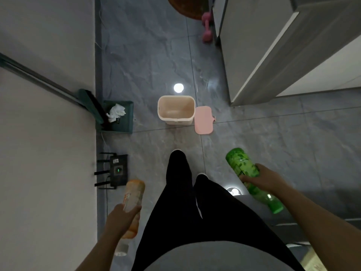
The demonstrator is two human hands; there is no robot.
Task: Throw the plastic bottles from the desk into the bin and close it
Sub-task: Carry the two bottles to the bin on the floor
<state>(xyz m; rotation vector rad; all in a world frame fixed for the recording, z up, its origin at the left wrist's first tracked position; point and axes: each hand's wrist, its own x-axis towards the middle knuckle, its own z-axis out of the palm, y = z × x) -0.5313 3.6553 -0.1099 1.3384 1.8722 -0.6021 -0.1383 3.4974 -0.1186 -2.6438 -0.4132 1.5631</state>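
Note:
A cream bin (176, 109) stands open on the grey tiled floor ahead of my feet, and I see nothing inside it. Its pink lid (203, 119) lies flat on the floor, touching the bin's right side. My left hand (122, 218) grips an orange-labelled plastic bottle (133, 194) around its middle, at the lower left. My right hand (262, 178) holds a green plastic bottle (244, 165) at the lower right, its cap end pointing back toward me. Both bottles are well short of the bin.
A green dustpan (125, 126) with crumpled paper and a brush lean at the left wall. A black router (117, 171) sits on the floor by the wall. Pink dumbbells (206, 26) lie far ahead beside a white cabinet (273, 45). My dark-trousered legs stand between the bottles.

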